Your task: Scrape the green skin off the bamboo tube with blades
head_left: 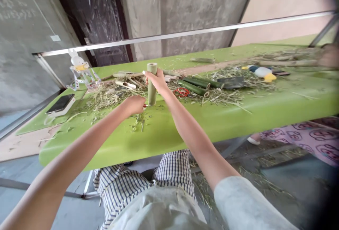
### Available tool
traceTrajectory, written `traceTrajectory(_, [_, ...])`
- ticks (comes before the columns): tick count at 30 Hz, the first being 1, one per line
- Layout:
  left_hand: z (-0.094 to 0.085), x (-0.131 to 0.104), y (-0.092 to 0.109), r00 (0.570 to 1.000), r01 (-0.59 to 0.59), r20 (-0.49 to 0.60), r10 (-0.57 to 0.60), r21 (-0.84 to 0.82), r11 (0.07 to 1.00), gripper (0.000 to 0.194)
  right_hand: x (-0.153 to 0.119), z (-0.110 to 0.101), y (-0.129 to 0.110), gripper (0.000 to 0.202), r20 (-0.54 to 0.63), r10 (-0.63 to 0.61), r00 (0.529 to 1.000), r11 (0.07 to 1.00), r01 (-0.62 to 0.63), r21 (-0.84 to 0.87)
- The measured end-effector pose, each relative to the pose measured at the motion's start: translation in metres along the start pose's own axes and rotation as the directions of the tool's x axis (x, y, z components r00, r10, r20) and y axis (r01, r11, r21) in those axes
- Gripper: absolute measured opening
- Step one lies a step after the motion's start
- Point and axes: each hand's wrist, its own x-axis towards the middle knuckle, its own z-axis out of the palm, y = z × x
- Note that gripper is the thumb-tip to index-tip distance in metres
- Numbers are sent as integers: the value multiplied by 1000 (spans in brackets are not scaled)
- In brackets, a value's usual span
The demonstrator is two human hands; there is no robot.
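An upright bamboo tube [152, 94] stands on the green tabletop [169, 124], its open end up. My right hand [156, 80] is wrapped round its upper part, the arm coming from the right. At the tube's foot, on its left, my left hand [135, 105] is closed on a small tool with a red part [145, 106]; its thin tip reaches the tube's base, and most of it is hidden in the fist. Green scraps [137, 122] lie on the table below that hand.
Bamboo shavings [106, 95], green bamboo tubes [196, 87], a red ring-shaped object [181, 92] and a dark blade [231, 82] lie behind. At left are a phone-like device [60, 104] and rabbit figure [77, 60]; at right, a plush toy [263, 73] and another person's patterned clothing [307, 136].
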Motion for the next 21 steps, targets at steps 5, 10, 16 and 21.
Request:
traceTrajectory(5, [0,-9,-20,990,-140,-38,136,-104,985,34,6,-12,3,12,19,89,996,990,-91,108])
traceTrajectory(10, [1,-23,-33,979,-186,-110,172,-134,973,37,7,-22,4,19,72,233,970,955,-242,170])
traceTrajectory(16, [0,-35,-34,978,-178,-137,158,-146,973,34,-4,-17,-10,36,54,260,964,959,-264,100])
traceTrajectory(21, [-3,-36,-35,982,-164,-119,149,-124,979,33,-5,-16,-13,41,39,253,967,964,-255,72])
